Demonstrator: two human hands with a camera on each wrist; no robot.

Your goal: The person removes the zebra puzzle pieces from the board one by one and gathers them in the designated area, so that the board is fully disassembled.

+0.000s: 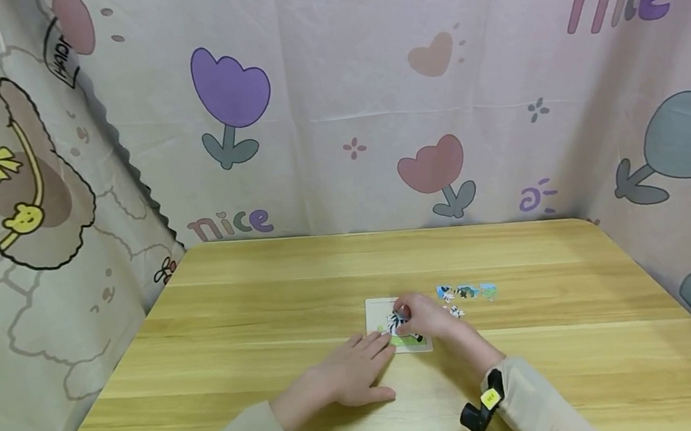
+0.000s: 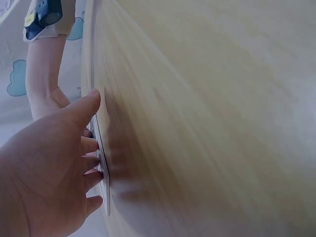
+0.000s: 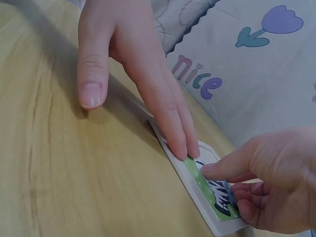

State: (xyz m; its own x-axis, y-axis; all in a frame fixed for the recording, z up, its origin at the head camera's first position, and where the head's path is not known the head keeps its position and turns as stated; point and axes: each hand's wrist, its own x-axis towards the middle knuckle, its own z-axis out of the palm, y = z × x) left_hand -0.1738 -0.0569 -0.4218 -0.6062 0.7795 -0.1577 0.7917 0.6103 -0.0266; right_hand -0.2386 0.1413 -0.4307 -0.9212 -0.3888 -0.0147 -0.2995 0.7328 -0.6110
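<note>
A small white puzzle board (image 1: 376,316) with a zebra picture on a green ground lies on the table. My left hand (image 1: 355,370) rests flat with its fingertips on the board's near left edge, thumb spread to the side. Over the board, the right hand (image 1: 425,316) pinches a zebra puzzle piece (image 1: 397,322) between thumb and curled fingers. In the right wrist view the thumb (image 3: 217,171) lies on the zebra picture (image 3: 220,196), and the hand covers part of it. The left wrist view shows the board (image 2: 104,190) edge-on under the left fingertips.
Several loose puzzle pieces (image 1: 467,292) lie in a row right of the board, with another piece (image 1: 455,311) just below them. The wooden table (image 1: 253,302) meets a printed curtain (image 1: 334,104) at the back and sides. A black camera (image 1: 481,408) sits on the right wrist.
</note>
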